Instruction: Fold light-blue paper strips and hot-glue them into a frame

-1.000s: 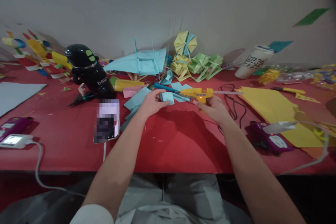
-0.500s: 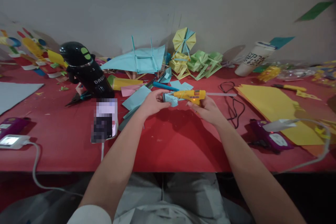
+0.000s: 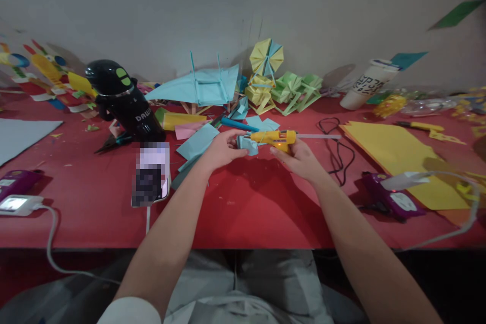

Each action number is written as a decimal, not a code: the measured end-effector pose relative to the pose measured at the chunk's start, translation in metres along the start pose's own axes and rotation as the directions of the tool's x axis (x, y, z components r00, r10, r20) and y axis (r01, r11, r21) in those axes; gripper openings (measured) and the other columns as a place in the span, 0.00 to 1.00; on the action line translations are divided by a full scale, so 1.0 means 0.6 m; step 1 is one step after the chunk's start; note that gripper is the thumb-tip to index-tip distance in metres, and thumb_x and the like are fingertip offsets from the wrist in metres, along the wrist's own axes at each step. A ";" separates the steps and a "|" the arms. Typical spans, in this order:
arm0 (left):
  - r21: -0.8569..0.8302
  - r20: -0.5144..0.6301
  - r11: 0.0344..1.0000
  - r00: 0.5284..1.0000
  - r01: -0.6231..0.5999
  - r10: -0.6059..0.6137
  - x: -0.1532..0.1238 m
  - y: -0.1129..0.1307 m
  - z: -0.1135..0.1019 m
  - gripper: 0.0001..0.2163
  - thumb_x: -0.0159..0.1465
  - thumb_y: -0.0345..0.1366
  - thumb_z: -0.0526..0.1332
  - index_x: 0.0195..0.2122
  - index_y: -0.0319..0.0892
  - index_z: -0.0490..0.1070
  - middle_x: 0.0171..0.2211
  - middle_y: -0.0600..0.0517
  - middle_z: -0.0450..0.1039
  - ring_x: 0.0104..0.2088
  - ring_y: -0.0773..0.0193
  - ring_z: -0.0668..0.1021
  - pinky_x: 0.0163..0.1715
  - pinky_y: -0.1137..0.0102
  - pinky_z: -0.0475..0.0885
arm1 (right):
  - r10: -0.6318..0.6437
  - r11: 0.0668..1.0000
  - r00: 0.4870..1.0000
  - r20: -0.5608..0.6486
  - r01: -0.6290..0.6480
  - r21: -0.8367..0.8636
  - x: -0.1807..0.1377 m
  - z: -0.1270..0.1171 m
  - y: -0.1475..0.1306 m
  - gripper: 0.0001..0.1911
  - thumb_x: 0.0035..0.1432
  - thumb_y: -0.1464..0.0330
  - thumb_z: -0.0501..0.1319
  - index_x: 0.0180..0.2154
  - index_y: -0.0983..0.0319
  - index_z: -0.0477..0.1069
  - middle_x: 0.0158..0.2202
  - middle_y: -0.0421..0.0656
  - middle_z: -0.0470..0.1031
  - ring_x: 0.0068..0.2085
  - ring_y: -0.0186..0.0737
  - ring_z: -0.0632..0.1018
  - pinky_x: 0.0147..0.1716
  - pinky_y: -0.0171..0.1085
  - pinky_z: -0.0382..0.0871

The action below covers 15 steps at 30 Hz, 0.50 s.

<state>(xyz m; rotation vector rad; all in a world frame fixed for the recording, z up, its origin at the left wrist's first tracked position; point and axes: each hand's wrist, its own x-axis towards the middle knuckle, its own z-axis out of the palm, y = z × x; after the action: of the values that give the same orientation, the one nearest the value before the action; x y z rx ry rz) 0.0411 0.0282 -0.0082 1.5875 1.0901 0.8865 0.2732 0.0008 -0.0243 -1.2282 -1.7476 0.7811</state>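
My left hand (image 3: 223,148) is closed round a small folded light-blue paper piece (image 3: 247,144), held just above the red table (image 3: 243,202). My right hand (image 3: 300,158) grips a yellow hot glue gun (image 3: 274,137) with a lit orange light. Its nozzle points left and touches the blue paper. A clear glue stick (image 3: 318,136) sticks out of the gun's back to the right. The gun's black cord (image 3: 336,154) loops on the table beside my right wrist.
A black bottle (image 3: 123,103) and a phone (image 3: 151,174) lie left of my hands. Blue paper sheets (image 3: 197,143), folded paper models (image 3: 266,83), a white cup (image 3: 364,91), a yellow sheet (image 3: 398,154) and a purple power strip (image 3: 391,202) surround them.
Both hands drew slightly nearer and left. The glue gun's nozzle came from beside the blue paper piece onto it; between half a second ago and now almost nothing moved.
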 end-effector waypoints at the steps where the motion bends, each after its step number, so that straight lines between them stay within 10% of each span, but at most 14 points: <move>1: 0.012 -0.002 1.000 1.000 -0.002 0.002 0.000 0.000 0.000 0.25 0.51 0.28 0.69 0.52 0.37 0.72 0.28 0.54 0.74 0.29 0.67 0.75 0.33 0.70 0.69 | -0.005 1.000 1.000 0.001 0.005 0.000 0.000 0.001 0.002 0.21 0.58 0.51 0.63 0.44 0.61 0.70 0.40 0.48 0.77 0.38 0.46 0.77 0.42 0.47 0.73; 15: 0.037 -0.048 0.999 0.999 0.009 -0.007 0.004 -0.006 -0.001 0.25 0.50 0.29 0.69 0.52 0.37 0.72 0.28 0.54 0.73 0.28 0.68 0.73 0.31 0.71 0.67 | -0.029 0.997 0.999 0.022 0.031 -0.075 -0.001 -0.002 0.012 0.21 0.59 0.51 0.61 0.44 0.61 0.69 0.39 0.48 0.76 0.37 0.45 0.76 0.41 0.46 0.74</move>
<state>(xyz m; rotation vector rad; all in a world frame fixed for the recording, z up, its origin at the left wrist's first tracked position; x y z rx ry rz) 0.0407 0.0313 -0.0116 1.5986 1.1524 0.9077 0.2774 0.0027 -0.0297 -1.2446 -1.8225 0.7191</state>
